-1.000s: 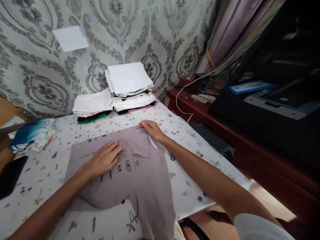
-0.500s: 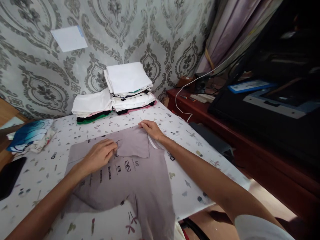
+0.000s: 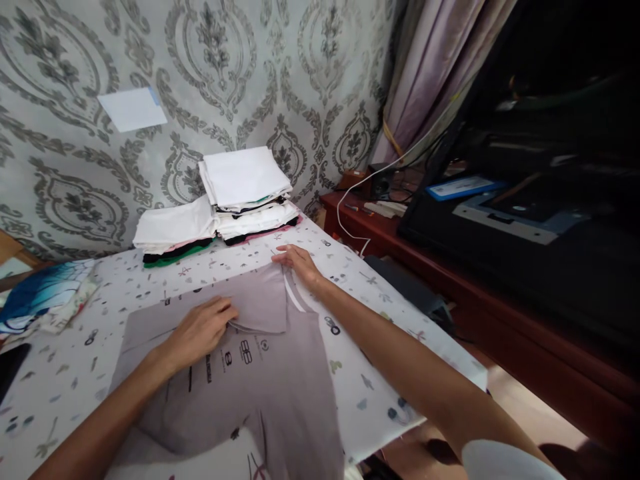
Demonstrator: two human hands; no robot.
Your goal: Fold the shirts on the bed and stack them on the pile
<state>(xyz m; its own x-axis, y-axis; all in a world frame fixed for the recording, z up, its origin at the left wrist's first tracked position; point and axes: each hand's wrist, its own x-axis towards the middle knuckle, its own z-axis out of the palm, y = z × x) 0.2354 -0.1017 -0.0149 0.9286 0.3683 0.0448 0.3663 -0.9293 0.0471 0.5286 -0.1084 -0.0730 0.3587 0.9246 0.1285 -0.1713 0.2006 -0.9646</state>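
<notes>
A mauve-grey T-shirt (image 3: 285, 373) with small dark printed logos lies spread on a patterned white cloth. Its far side is folded over, and a sleeve lies flat across the front, close to the white-trimmed collar. My left hand (image 3: 203, 333) is closed, its fingertips pinching the sleeve's hem. At the far folded edge by the collar is my right hand (image 3: 300, 267), with thumb and fingers apart and touching the fabric or just over it.
Folded clothes (image 3: 245, 177) stand in two stacks near the wall. A blue-patterned garment (image 3: 47, 290) lies at left, above a dark phone-like object (image 3: 11, 367). Along the right runs a reddish-brown cabinet (image 3: 450, 287) with a large black screen and a white cable (image 3: 345, 193).
The sleeve has been laid flatter and straighter across the shirt. My right hand's fingers have loosened from the far edge, while my left hand stays at the hem. The view has shifted slightly.
</notes>
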